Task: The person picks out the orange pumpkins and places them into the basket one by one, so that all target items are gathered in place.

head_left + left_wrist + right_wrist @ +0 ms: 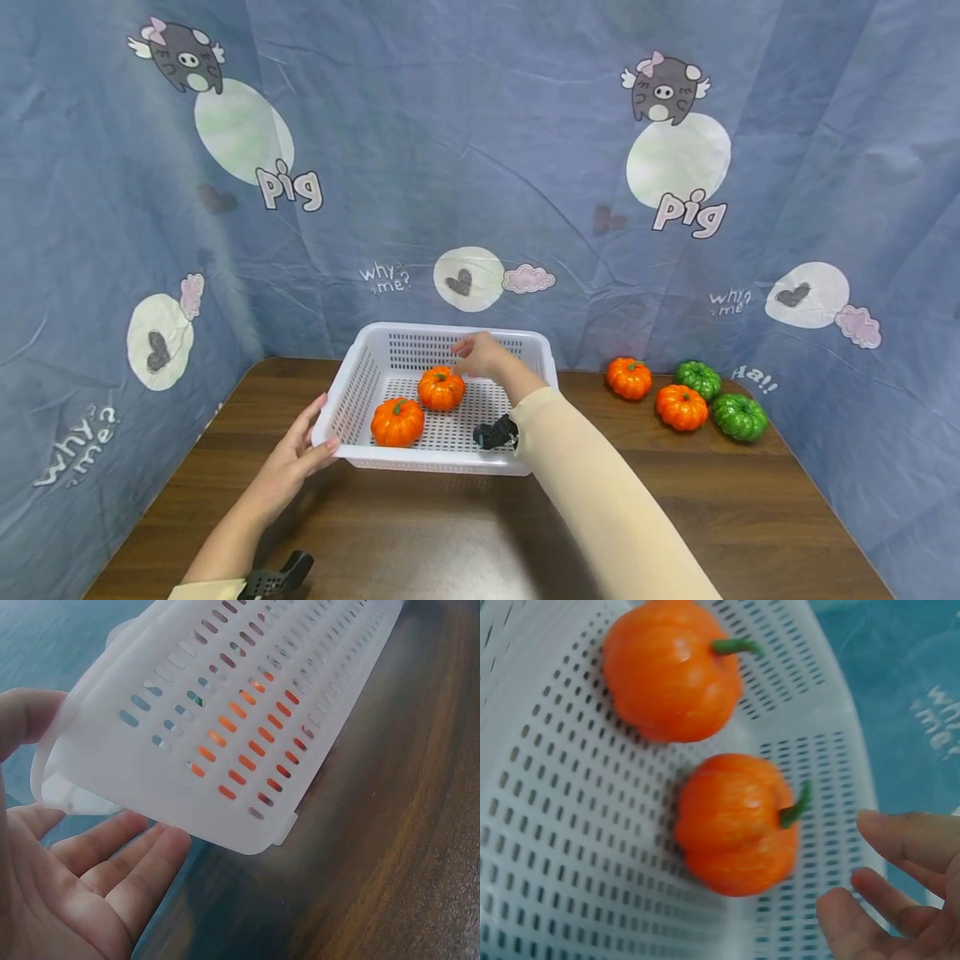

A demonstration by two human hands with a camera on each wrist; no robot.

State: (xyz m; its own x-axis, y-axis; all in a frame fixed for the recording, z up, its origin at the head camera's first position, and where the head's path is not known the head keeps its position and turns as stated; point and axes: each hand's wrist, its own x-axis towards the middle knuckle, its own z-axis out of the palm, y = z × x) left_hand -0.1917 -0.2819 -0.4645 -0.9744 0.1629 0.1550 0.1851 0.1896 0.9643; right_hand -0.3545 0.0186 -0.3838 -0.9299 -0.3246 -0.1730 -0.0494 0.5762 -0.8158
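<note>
A white perforated plastic basket (442, 459) stands on the wooden table, with two small orange pumpkins inside. One pumpkin (397, 423) is at the left front; the other pumpkin (441, 389) sits just behind it to the right. My left hand (296, 450) grips the basket's left front corner, thumb and fingers on either side of the rim. Over the back of the basket is my right hand (480, 357), close to the rear pumpkin, its fingers loosely spread. In the right wrist view those fingertips (840, 911) are apart from both pumpkins and nothing lies between them.
On the table (600, 467) right of the basket are two more orange pumpkins (628, 378) and two green pumpkins (739, 417), grouped near the back right edge. A blue printed cloth (465, 167) hangs behind and at both sides.
</note>
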